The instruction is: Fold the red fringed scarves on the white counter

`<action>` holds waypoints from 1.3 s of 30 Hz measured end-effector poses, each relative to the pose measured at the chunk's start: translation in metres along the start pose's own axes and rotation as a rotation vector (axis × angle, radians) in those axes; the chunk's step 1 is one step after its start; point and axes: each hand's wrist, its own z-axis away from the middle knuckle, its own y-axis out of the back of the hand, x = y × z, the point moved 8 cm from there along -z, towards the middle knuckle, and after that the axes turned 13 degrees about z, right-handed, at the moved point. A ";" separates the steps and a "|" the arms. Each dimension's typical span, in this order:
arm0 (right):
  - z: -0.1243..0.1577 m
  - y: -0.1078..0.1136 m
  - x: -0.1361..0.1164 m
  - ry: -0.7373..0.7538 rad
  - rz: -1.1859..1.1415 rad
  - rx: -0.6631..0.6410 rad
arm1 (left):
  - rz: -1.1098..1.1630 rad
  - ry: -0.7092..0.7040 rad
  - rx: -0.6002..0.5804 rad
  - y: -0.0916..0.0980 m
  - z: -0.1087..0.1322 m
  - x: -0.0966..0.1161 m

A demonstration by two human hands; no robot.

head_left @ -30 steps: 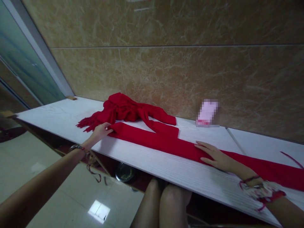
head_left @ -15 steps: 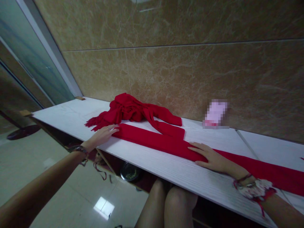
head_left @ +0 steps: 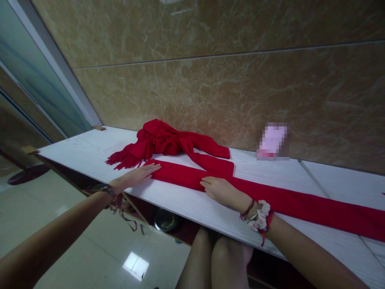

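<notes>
Red scarf [head_left: 300,205] stretches along the desk [head_left: 84,149]. Our left hand [head_left: 138,176] and right hand [head_left: 218,188] press it, grips open. Uneven pushing could wrinkle it.

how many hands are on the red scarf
2. The left hand rests flat at the left end of the red scarf; the right hand lies flat on it further right. No other hands show.

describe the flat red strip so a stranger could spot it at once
Along the brown marble wall runs a white table. On it the flat red strip lies stretched lengthwise, with the left hand and right hand resting on it. Unlike the crumpled, fringed red heap behind, it is smooth and band-like.
</notes>
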 end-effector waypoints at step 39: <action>0.082 -0.016 0.032 -0.113 -0.098 -0.086 | 0.119 -0.015 -0.049 -0.019 -0.046 0.049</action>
